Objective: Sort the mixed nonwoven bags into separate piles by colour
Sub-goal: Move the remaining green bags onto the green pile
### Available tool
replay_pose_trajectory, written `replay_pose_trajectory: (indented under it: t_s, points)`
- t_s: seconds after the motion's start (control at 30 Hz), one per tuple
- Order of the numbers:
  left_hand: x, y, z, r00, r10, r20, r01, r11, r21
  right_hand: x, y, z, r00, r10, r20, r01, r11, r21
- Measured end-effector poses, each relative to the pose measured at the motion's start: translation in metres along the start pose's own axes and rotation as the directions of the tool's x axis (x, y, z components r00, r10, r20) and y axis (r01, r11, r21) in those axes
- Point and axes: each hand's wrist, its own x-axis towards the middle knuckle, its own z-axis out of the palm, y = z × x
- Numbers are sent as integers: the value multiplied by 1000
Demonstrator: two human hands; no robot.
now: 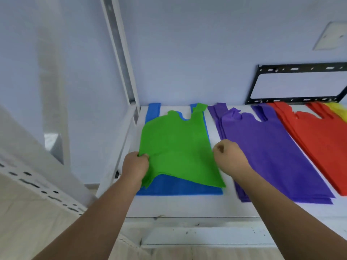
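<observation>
Item 1. Found the fingers (144, 157) of the left hand (135, 166) curled over the left edge of a green nonwoven bag (176, 147), grasping it.

Item 2. Found the fingers (218, 148) of the right hand (229, 157) clenched inward, thumb against forefinger, right at the same bag's right edge. Could not tell whether any fabric was pinched between them.

Item 3. Logged the green bag spread out with handles pointing to the wall, on top of a blue nonwoven bag (180, 187). Noted its near left corner raised off the blue. Saw blue at the far handles, down the right side and along the near edge.

Item 4. Logged, to the right across a strip of white shelf board (187, 207), a pile of purple bags (272, 147), handles likewise toward the wall. Noted the right forearm crossing the pile's near left corner.

Item 5. Logged a pile of red bags (319, 137) just beside the purple. Logged a yellow bag (339, 109) at the frame's right edge, mostly cut off.

Item 6. Recorded a black metal bracket (300, 83) against the wall behind the purple and red piles. Recorded a white steel upright (120, 53) at the shelf's far left corner, a perforated white rail (37, 184) at lower left, and a pale wall plate (332, 35) at upper right.
</observation>
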Motion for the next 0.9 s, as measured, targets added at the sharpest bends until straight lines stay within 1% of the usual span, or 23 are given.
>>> replay_pose_trajectory:
  t_s: [0.03,0.07,0.1,0.13,0.17,0.2,0.23,0.27,0.33,0.4,0.5,0.57,0.6,0.63,0.67,0.7,0.73,0.77,0.8,0.83,0.87,0.9]
  points:
    - [1,1,-1,993,-110,35,115,979,-168,0,1,-3,999,38,-20,-36,998,51]
    - [0,3,-3,980,-188,69,200,935,-292,0,1,-6,992,124,-5,-121,978,167]
    - [-1,5,-4,970,-221,97,241,904,-353,-1,0,-10,968,242,61,-248,907,340]
    - [-3,7,-5,969,-227,102,248,897,-366,-1,0,-15,919,347,185,-393,781,486]
    - [-6,8,-6,969,-221,107,245,901,-359,-3,-2,-21,858,398,325,-513,662,547]
    - [-8,8,-7,970,-211,117,240,904,-354,-5,-3,-24,796,398,457,-602,604,523]
    - [-10,8,-7,970,-206,132,240,904,-353,-8,-4,-26,743,370,557,-652,586,480]
    - [-12,6,-6,969,-203,144,241,905,-350,-10,-4,-26,708,330,624,-673,584,454]
    - [-12,3,-4,977,-164,138,198,936,-290,-14,-4,-22,691,279,667,-677,574,461]
    - [-18,3,-5,980,-96,172,126,976,-175,-15,-5,-17,705,262,659,-666,564,488]
    - [-32,6,-7,967,-4,255,17,999,-49,-17,-7,-15,728,259,634,-643,579,502]
    - [-35,5,-6,961,92,262,-115,990,75,-17,-6,-14,755,272,596,-610,624,488]
    - [-37,5,-5,959,131,252,-161,981,105,-17,-6,-14,775,280,567,-584,660,473]
    - [-37,6,-5,961,137,241,-161,984,82,-17,-6,-14,793,286,538,-559,693,456]
    - [-38,9,-5,965,103,241,-100,995,-27,-17,-6,-14,807,286,516,-537,718,442]
    - [-38,13,-5,961,28,275,25,982,-187,-17,-7,-14,817,286,501,-524,731,437]
    - [-40,21,-6,937,-60,344,189,915,-355,-18,-8,-15,823,286,491,-517,734,439]
    - [-40,28,-8,897,-110,429,333,806,-489,-19,-9,-15,824,290,487,-521,727,448]
    - [-41,35,-9,849,-112,516,447,673,-589,-20,-9,-16,819,296,492,-533,709,462]
    - [-39,41,-10,809,-92,581,526,553,-646,-20,-11,-18,806,299,510,-556,675,484]
    - [-39,47,-11,774,-63,630,583,460,-670,-20,-12,-20,784,293,547,-590,627,509]
    - [-38,51,-11,755,-32,655,607,410,-680,-20,-13,-22,754,274,597,-627,574,527]
